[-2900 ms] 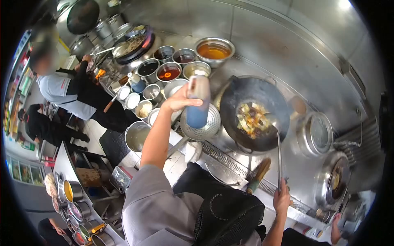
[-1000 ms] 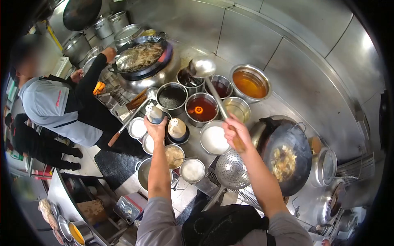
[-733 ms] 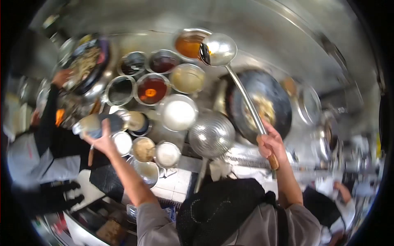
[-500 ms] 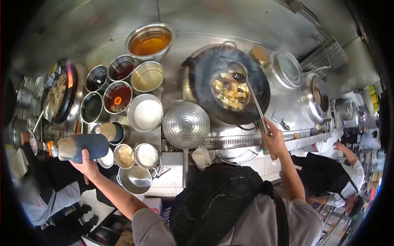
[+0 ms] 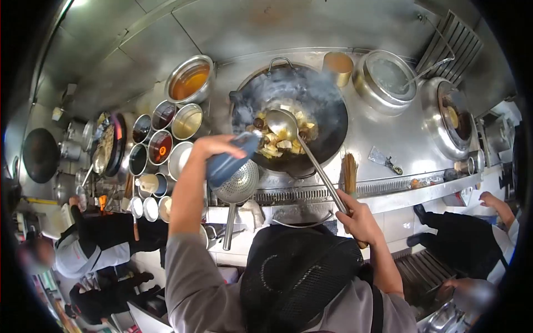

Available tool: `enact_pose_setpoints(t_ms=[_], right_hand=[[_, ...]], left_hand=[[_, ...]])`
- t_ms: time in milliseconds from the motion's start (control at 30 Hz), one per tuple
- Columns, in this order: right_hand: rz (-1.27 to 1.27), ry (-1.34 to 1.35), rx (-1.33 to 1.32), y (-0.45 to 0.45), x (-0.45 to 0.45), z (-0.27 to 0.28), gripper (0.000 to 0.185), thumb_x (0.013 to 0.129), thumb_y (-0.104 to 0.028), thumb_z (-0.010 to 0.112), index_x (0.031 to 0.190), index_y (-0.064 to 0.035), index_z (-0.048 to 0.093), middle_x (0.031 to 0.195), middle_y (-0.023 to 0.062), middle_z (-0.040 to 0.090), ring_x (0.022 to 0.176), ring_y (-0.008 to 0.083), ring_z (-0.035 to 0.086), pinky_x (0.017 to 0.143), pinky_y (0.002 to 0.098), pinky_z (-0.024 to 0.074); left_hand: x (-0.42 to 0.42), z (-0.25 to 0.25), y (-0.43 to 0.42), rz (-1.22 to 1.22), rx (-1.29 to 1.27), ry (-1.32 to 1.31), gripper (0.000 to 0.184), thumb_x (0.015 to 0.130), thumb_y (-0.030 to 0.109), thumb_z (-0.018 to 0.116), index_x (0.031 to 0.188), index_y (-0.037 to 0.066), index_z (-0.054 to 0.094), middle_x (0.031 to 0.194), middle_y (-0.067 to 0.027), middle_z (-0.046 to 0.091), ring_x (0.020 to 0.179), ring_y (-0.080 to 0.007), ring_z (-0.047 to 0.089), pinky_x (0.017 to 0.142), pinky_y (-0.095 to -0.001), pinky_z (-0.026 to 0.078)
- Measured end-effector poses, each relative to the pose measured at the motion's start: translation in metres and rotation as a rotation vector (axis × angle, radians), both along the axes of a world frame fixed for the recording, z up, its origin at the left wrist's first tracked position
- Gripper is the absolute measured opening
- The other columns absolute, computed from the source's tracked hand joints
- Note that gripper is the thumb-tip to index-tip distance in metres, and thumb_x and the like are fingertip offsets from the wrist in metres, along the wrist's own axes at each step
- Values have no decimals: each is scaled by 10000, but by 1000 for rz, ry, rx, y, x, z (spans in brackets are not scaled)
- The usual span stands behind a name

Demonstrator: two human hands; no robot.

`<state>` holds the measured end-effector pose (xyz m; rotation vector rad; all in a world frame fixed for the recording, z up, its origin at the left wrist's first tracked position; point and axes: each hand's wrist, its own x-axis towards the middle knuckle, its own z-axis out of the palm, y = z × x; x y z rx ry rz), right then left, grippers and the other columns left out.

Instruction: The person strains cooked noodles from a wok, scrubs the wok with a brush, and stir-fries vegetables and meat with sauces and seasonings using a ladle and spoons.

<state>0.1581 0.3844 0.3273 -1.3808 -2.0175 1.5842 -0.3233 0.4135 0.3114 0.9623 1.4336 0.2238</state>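
My left hand (image 5: 217,146) grips a squeeze bottle (image 5: 229,168) of dark liquid, smeared by motion. The bottle is tilted, its narrow end pointing at the wok (image 5: 330,125). Whether liquid comes out, I cannot make out. In my right hand (image 5: 361,219) is the long handle of a metal ladle (image 5: 282,123). Its bowl lies in the wok, round side up, over chunks of food (image 5: 286,144), pale and dark pieces mixed. Smoke or steam rises from the wok. Below the bottle a perforated strainer (image 5: 240,187) rests at the counter's front, handle toward me.
Left of the wok stand several metal pots of sauces and a bowl of amber liquid (image 5: 191,83). To the right are a bamboo brush (image 5: 348,173), a lidded pot (image 5: 386,80) and another pot (image 5: 449,119). A co-worker (image 5: 105,238) stands left, another (image 5: 466,238) right.
My left hand has swung the bottle from over the sauce pots rightward to the wok's edge. The ladle's bowl has moved down onto the food and turned over.
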Motion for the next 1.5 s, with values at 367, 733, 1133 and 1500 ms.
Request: enact_pose_setpoints(t_ms=[367,733,1133,1500], right_hand=[[-4,-7,182,71,10,-48,578,873,-73,631,1428,-36,473,726,221,656,616,321,666,612,409,522],[-72,152,-324,59,-24,-31,570,939,-30,561,1474,30,375,743,70,598,464,104,511,431,252,417],[99,-340,434,2,-74,-63,581,913,-54,574,1468,-20,404,1192,341,606,1079,462,625,890,467,494],[-179,-281,535,21,-70,-58,517,935,-139,603,1422,-17,480,833,298,644,632,224,624,617,383,484]], left_hand=[[38,-28,-30,448,145,-246,1011,713,306,877,1503,22,314,1258,-156,584,1129,-242,598,952,-409,495],[-27,-9,-298,1237,863,-56,952,675,259,872,1443,33,357,1238,-138,561,1109,-284,581,960,-417,486],[-108,-6,-387,1753,1220,626,768,799,117,826,1418,54,377,1190,-110,584,1039,-229,604,942,-388,486],[-263,-75,-350,1713,1192,1139,801,662,221,946,1247,-72,485,1158,-173,602,1000,-239,614,882,-364,534]])
